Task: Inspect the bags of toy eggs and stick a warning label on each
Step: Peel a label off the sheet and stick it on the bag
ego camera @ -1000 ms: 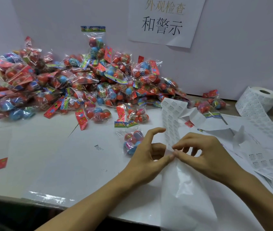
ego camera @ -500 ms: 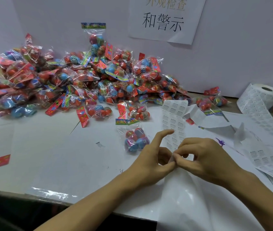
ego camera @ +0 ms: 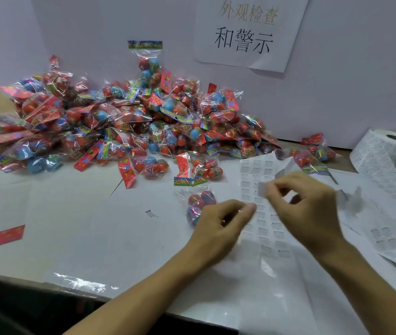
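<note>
My right hand [ego camera: 305,209] pinches a peeled warning label [ego camera: 262,189] above the label strip [ego camera: 264,218], which my left hand [ego camera: 218,226] holds by its edge. One bag of toy eggs [ego camera: 198,201] lies just behind my left hand, the heaped bags [ego camera: 119,124] beyond, a label roll [ego camera: 385,151] far right.
</note>
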Demonstrator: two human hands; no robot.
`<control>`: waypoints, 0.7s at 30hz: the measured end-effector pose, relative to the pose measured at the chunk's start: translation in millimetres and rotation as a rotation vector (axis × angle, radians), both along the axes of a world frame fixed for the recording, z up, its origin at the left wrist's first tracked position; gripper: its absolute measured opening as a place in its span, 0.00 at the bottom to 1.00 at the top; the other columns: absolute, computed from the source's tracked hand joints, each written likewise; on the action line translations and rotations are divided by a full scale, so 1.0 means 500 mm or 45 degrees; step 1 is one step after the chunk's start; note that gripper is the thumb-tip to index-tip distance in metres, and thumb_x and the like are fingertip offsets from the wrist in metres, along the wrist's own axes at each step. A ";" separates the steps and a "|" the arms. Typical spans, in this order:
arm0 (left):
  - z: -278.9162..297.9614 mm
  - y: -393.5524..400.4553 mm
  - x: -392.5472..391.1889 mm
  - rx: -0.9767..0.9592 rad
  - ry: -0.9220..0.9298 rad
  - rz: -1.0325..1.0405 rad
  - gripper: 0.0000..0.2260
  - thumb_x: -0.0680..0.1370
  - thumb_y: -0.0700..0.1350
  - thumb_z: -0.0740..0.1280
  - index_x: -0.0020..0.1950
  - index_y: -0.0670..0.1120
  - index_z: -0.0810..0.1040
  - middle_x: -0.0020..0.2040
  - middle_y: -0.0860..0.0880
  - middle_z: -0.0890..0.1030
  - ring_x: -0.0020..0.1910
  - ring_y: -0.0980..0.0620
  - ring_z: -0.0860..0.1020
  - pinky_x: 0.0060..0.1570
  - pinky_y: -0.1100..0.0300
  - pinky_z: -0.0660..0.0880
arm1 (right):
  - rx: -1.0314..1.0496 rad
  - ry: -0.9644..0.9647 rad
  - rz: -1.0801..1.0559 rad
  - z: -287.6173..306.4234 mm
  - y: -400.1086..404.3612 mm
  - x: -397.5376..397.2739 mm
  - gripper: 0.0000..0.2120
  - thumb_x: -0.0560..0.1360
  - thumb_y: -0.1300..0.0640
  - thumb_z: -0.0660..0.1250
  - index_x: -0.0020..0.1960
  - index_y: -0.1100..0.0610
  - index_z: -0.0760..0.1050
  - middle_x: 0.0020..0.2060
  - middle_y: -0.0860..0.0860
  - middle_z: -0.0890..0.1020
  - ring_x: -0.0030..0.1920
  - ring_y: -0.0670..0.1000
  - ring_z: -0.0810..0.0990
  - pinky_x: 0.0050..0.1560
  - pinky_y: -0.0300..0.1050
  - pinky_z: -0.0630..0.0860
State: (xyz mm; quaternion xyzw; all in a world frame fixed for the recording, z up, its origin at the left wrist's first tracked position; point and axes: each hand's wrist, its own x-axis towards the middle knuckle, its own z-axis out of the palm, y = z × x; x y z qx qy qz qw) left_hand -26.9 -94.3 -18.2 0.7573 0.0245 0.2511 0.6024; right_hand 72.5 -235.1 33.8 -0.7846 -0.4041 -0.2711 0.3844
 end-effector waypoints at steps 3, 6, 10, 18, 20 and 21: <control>0.017 0.020 0.003 -0.389 0.026 -0.069 0.24 0.80 0.59 0.62 0.51 0.39 0.84 0.37 0.48 0.80 0.37 0.53 0.77 0.34 0.59 0.76 | -0.099 -0.069 0.106 -0.025 0.048 -0.021 0.02 0.74 0.64 0.74 0.42 0.60 0.84 0.38 0.52 0.82 0.39 0.53 0.80 0.35 0.54 0.78; 0.023 0.035 0.001 -0.505 -0.007 0.008 0.23 0.81 0.57 0.61 0.48 0.38 0.84 0.41 0.41 0.83 0.40 0.51 0.81 0.38 0.59 0.80 | -0.008 0.087 0.212 -0.040 0.086 -0.033 0.08 0.75 0.63 0.74 0.53 0.60 0.84 0.47 0.52 0.82 0.47 0.52 0.81 0.38 0.44 0.79; 0.028 0.053 0.004 -0.568 -0.005 0.107 0.21 0.80 0.60 0.63 0.43 0.45 0.85 0.41 0.43 0.84 0.42 0.48 0.83 0.41 0.58 0.82 | 0.083 0.214 0.262 -0.040 0.115 -0.028 0.18 0.74 0.54 0.73 0.62 0.58 0.80 0.56 0.51 0.79 0.56 0.48 0.78 0.43 0.36 0.79; 0.043 0.092 0.006 -0.438 -0.107 0.181 0.14 0.84 0.43 0.65 0.41 0.50 0.85 0.38 0.49 0.84 0.35 0.54 0.80 0.36 0.64 0.78 | 0.183 0.996 0.528 -0.021 0.129 -0.005 0.14 0.72 0.44 0.74 0.56 0.45 0.81 0.58 0.43 0.79 0.59 0.41 0.79 0.49 0.36 0.80; 0.056 0.110 0.007 -0.291 -0.097 0.160 0.13 0.84 0.42 0.65 0.43 0.49 0.85 0.38 0.50 0.85 0.34 0.56 0.80 0.35 0.65 0.78 | 0.179 1.193 0.574 -0.013 0.131 0.009 0.14 0.71 0.45 0.72 0.52 0.52 0.85 0.55 0.47 0.83 0.56 0.46 0.82 0.48 0.42 0.81; 0.062 0.119 0.008 -0.199 -0.084 0.131 0.12 0.83 0.42 0.66 0.43 0.50 0.85 0.37 0.50 0.85 0.34 0.57 0.80 0.34 0.65 0.77 | 0.153 1.202 0.583 -0.009 0.133 0.013 0.15 0.71 0.47 0.72 0.51 0.56 0.86 0.54 0.49 0.83 0.55 0.48 0.83 0.48 0.44 0.81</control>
